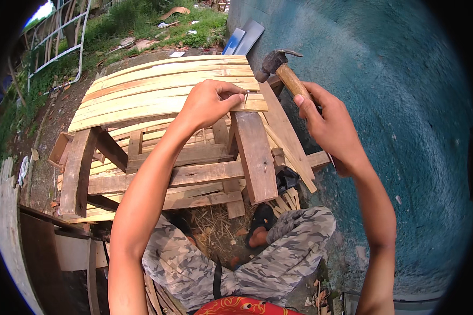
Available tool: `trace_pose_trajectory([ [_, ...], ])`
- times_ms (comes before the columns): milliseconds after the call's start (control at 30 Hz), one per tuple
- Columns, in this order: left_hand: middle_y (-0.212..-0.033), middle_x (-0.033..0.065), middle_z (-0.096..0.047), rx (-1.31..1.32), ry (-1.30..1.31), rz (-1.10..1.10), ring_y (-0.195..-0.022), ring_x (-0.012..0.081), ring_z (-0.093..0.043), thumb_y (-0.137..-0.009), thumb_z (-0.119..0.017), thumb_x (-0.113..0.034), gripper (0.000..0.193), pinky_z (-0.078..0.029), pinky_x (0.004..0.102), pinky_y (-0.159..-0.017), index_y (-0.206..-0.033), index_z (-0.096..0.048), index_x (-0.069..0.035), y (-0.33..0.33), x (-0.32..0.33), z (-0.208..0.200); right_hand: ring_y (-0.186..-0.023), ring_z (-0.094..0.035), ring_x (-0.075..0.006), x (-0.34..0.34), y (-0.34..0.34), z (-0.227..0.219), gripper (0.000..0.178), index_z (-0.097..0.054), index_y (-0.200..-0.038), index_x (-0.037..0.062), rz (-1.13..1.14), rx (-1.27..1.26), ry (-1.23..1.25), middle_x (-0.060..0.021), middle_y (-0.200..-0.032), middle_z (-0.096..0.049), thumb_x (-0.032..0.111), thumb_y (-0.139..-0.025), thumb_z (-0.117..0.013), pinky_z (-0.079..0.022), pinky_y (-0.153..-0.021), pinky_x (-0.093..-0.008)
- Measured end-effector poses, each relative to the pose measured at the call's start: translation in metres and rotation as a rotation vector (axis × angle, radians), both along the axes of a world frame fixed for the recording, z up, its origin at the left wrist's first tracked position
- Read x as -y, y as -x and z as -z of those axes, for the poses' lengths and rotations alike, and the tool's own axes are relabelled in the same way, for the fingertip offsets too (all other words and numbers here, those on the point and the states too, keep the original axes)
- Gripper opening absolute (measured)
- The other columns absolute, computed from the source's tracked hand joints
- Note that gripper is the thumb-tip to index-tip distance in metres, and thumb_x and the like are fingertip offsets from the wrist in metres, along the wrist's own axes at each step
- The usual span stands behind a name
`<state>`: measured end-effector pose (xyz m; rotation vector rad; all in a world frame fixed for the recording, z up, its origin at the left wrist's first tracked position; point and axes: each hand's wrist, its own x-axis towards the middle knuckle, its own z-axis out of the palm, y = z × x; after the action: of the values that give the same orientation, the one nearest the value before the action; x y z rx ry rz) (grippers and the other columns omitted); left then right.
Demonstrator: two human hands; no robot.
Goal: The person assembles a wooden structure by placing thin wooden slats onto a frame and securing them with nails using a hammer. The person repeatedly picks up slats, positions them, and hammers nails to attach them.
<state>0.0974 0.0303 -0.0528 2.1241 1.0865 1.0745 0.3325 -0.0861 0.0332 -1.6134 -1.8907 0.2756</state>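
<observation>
Between the thumb and fingers of my left hand a nail stands on the end of a pale wooden slat. The slats lie side by side across a darker wooden frame, whose thick right leg points toward me. My right hand is wrapped round the wooden handle of a claw hammer. The hammer is raised to the right of the nail, apart from it, with its dark metal head up.
A teal wall rises close on the right. Blue panels lean against it at the back. Loose wooden strips lie beside the frame's right leg. Below are my legs in camouflage trousers. Grass and a white metal frame are at the far left.
</observation>
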Motion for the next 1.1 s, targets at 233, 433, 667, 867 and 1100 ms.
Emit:
trace_pose_trajectory([
  [233,-0.108,0.0131,-0.076,-0.19,-0.166,-0.094,-0.104,0.0278,-0.068,-0.093,-0.068,-0.027,0.029,-0.053,0.0384,-0.091,-0.112,-0.078,-0.007,0.011,0.008,-0.003,-0.094,-0.069,-0.0432,-0.001,-0.005,0.02,0.038,-0.062,-0.127,-0.0027,-0.069,-0.008,-0.115,-0.0275,-0.096,-0.071,0.026,-0.103,-0.057,-0.05,-0.082,-0.0482],
  [433,-0.097,0.0097,-0.077,-0.085,-0.335,-0.085,-0.086,0.0305,-0.07,-0.09,-0.071,-0.035,0.028,-0.055,0.0419,-0.079,-0.095,-0.08,-0.009,-0.012,0.012,0.002,-0.087,-0.07,-0.0331,-0.015,0.001,0.006,0.036,-0.063,-0.127,-0.0004,-0.108,-0.014,-0.074,-0.0216,-0.1,-0.072,0.026,-0.104,-0.058,-0.051,-0.08,-0.0422],
  [667,-0.083,0.0118,-0.075,-0.087,-0.052,-0.18,-0.079,0.0312,-0.071,-0.089,-0.072,-0.039,0.027,-0.054,0.042,-0.071,-0.098,-0.082,-0.016,-0.016,0.013,-0.004,-0.084,-0.069,-0.0432,-0.019,0.002,0.016,0.033,-0.063,-0.122,-0.0039,-0.166,-0.068,-0.147,-0.0273,-0.086,-0.069,0.022,-0.102,-0.058,-0.051,-0.075,-0.0477],
  [867,-0.08,0.0145,-0.072,-0.157,-0.123,-0.265,-0.08,0.0341,-0.07,-0.088,-0.072,-0.043,0.027,-0.053,0.0447,-0.073,-0.099,-0.083,-0.021,-0.019,0.016,-0.001,-0.082,-0.069,-0.0422,-0.02,-0.002,0.012,0.031,-0.063,-0.121,-0.0039,-0.206,0.041,-0.114,-0.0269,-0.086,-0.069,0.021,-0.102,-0.059,-0.05,-0.075,-0.0475],
  [1100,-0.081,0.0156,-0.069,-0.189,-0.109,-0.265,-0.083,0.035,-0.068,-0.088,-0.073,-0.044,0.027,-0.053,0.0462,-0.075,-0.098,-0.083,-0.022,-0.019,0.016,-0.002,-0.069,-0.067,-0.0363,-0.02,-0.006,-0.012,0.032,-0.064,-0.124,-0.002,-0.067,-0.096,-0.226,-0.0224,-0.076,-0.066,0.021,-0.102,-0.059,-0.049,-0.071,-0.042],
])
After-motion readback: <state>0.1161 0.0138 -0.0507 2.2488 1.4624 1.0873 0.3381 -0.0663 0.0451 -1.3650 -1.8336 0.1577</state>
